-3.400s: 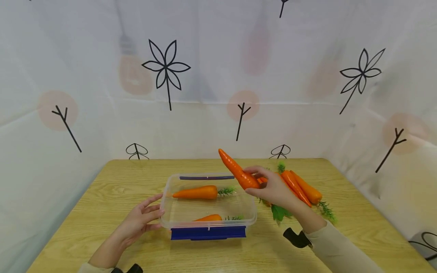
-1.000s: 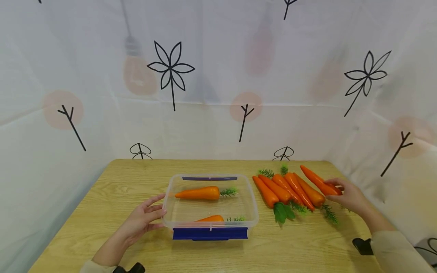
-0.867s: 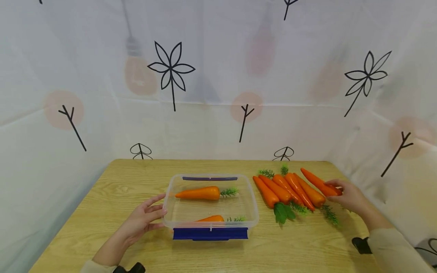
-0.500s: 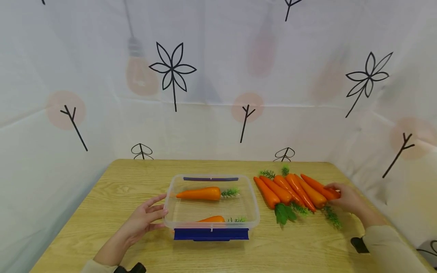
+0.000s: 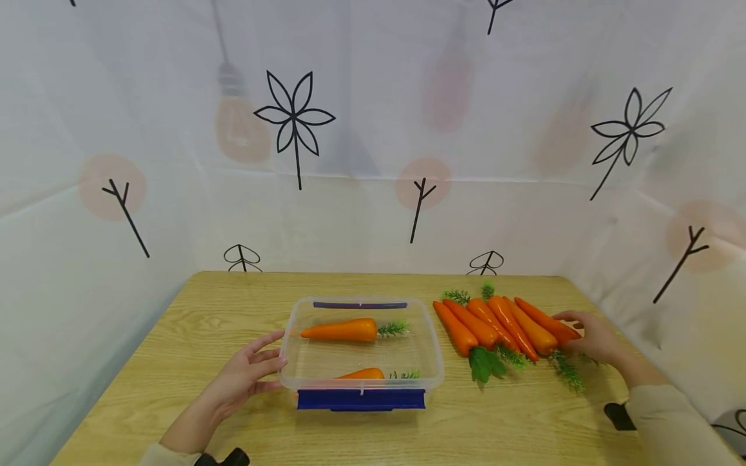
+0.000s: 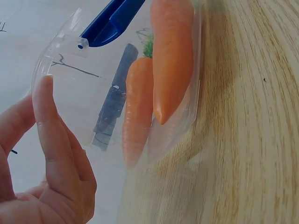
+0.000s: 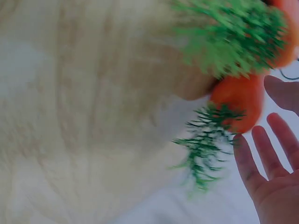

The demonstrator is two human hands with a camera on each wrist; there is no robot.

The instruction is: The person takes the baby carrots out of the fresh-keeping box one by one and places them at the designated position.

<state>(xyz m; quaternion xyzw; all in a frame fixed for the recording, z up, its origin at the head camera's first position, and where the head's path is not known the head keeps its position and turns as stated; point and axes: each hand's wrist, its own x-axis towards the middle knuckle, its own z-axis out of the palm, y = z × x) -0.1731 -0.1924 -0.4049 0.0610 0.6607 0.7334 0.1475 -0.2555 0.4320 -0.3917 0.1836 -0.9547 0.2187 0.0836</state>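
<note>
A clear plastic food box (image 5: 361, 399) with blue clips stands mid-table. Inside lie two orange carrots: one (image 5: 339, 331) at the back and another (image 5: 364, 373) near the front wall. My left hand (image 5: 237, 377) touches the box's left side, its fingers fairly straight in the left wrist view. On the right, several carrots (image 5: 454, 327) form a slanted row with green tops. Beside the rightmost carrot (image 5: 543, 319) is my right hand (image 5: 599, 341). The right wrist view shows its fingers (image 7: 264, 144) extended and spread from the thumb, close to that carrot's thick end.
The wooden table (image 5: 233, 317) has a patterned white cloth (image 5: 350, 220) behind it and at both sides. A broad green leaf (image 5: 485, 364) lies at the front of the carrot row.
Earlier my right hand held a carrot up by the box, then carried it right. It has lowered the carrot onto the row's right end and let go. The left hand stays at the box.
</note>
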